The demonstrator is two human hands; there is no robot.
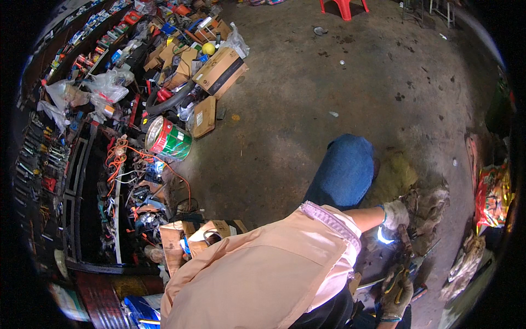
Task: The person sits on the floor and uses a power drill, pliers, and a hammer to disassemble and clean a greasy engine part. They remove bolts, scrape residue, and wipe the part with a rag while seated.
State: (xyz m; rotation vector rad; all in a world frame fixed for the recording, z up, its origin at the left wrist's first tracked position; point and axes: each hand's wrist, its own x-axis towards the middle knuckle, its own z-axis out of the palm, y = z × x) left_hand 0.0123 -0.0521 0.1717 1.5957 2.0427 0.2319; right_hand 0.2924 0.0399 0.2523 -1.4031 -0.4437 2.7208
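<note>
My left hand [395, 215], in a pale work glove, is curled at the upper end of a dark, long metal part [406, 241]. Its fingers are partly hidden, and I cannot make out what they grip. A bright white light [385, 236] glows just below that glove. Lower down, my right hand [399, 296], gloved too, is closed around pliers [390, 283] with yellow-and-black handles. Their jaws point up toward the dark part and are hard to see. A greyish, crumpled rag [430, 211] lies on the floor beyond my left hand.
At left, a green-and-red metal bucket [174, 141], an orange cord [189, 183] and cardboard boxes [221, 71] sit by cluttered tool racks [41, 156]. A red stool [344, 8] stands far off. A shiny red-and-gold bag [493, 200] is at right. My knee [342, 170] juts forward.
</note>
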